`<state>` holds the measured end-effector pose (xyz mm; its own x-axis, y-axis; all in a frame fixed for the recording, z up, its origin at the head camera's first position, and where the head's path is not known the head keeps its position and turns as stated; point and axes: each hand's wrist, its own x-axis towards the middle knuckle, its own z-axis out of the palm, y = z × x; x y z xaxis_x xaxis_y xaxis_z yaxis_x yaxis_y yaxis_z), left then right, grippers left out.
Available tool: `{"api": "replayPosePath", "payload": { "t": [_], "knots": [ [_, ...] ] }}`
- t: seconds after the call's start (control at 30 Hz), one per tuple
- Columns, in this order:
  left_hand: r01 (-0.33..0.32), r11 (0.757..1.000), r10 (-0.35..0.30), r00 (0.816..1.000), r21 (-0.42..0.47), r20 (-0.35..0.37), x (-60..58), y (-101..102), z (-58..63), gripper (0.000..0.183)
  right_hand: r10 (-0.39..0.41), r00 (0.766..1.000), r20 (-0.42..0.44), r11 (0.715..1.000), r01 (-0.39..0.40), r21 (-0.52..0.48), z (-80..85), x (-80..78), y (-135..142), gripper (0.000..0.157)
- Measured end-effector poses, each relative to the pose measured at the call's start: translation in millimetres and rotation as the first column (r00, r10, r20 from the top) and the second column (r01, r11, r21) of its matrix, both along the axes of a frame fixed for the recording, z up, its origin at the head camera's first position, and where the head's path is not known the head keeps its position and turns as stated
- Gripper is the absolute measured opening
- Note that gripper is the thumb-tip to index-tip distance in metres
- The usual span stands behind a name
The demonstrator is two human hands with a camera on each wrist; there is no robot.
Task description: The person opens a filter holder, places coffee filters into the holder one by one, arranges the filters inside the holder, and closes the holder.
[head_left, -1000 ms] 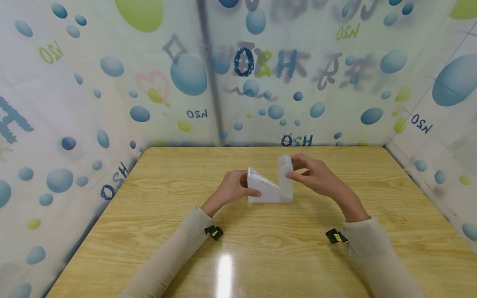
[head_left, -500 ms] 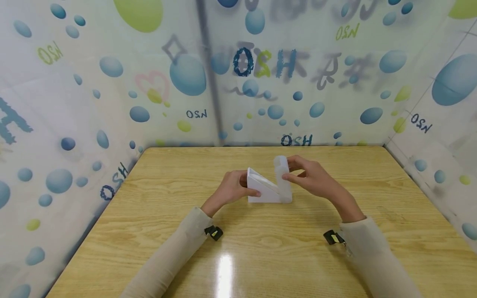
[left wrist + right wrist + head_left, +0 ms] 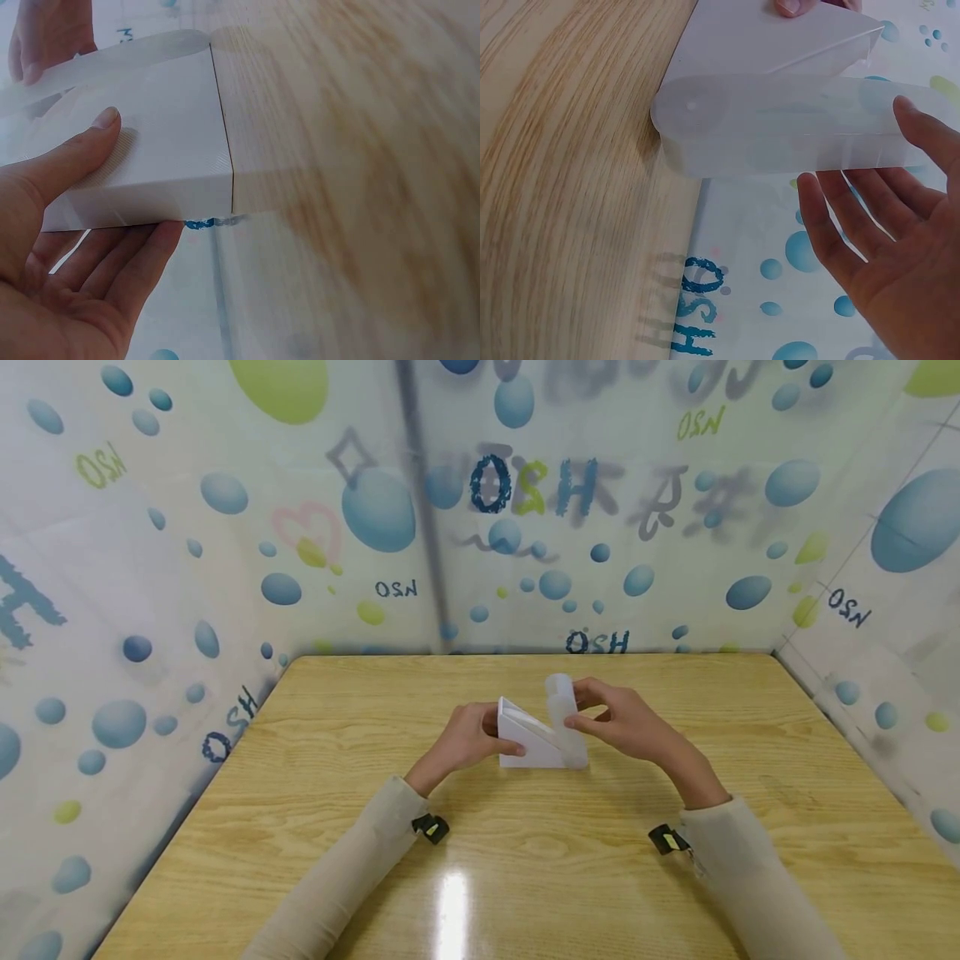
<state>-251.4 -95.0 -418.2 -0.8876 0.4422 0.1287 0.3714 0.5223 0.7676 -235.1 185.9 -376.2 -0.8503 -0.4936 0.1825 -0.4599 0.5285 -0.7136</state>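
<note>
A white box [image 3: 528, 745] with a sloped open top stands on the wooden table. A translucent lid [image 3: 570, 739] joins it at the lower right corner and stands tilted slightly left, swung up from the slope. My left hand [image 3: 472, 737] grips the box's left end, thumb on the near face [image 3: 172, 112] and fingers behind. With my right hand [image 3: 626, 720] I pinch the lid near its upper part; in the right wrist view the thumb lies on the lid's side [image 3: 780, 112] and the fingers against its back edge. Something pale shows inside the slope, too indistinct to name.
The wooden table [image 3: 555, 868] reaches to curtains [image 3: 480, 560] printed with blue and green spots at the back and sides. A small black device [image 3: 431, 828] sits at the left cuff, and another black device [image 3: 666, 839] at the right cuff.
My right hand has moved a little left, and the lid has tipped left towards the box's slope with it. The left hand and the box have stayed in place.
</note>
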Motion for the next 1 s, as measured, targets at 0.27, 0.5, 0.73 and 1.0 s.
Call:
{"api": "replayPosePath", "payload": {
  "t": [0.27, 0.5, 0.73, 1.0],
  "knots": [
    [-0.005, 1.000, 0.005, 1.000, -0.002, 0.000, -0.4, -0.6, -0.3, 0.037, 0.015, 1.000, 0.023, 0.999, -0.015, 0.030, -1.4, -0.1, -1.3, 0.043],
    [-0.007, 1.000, 0.007, 1.000, -0.010, 0.000, 0.0, -0.5, 0.7, 0.037, 0.040, 0.998, 0.045, 0.995, -0.045, 0.094, -3.9, -0.3, -1.5, 0.043],
    [-0.008, 1.000, 0.008, 1.000, -0.005, 0.000, 0.1, -0.5, 0.3, 0.038, 0.047, 0.997, 0.061, 0.992, -0.054, 0.117, -5.5, -0.7, -1.5, 0.047],
    [-0.016, 1.000, 0.016, 1.000, -0.001, 0.009, -0.2, 0.5, -0.2, 0.038, 0.054, 0.995, 0.083, 0.990, -0.064, 0.126, -7.2, -1.2, -2.9, 0.045]
  ]
}}
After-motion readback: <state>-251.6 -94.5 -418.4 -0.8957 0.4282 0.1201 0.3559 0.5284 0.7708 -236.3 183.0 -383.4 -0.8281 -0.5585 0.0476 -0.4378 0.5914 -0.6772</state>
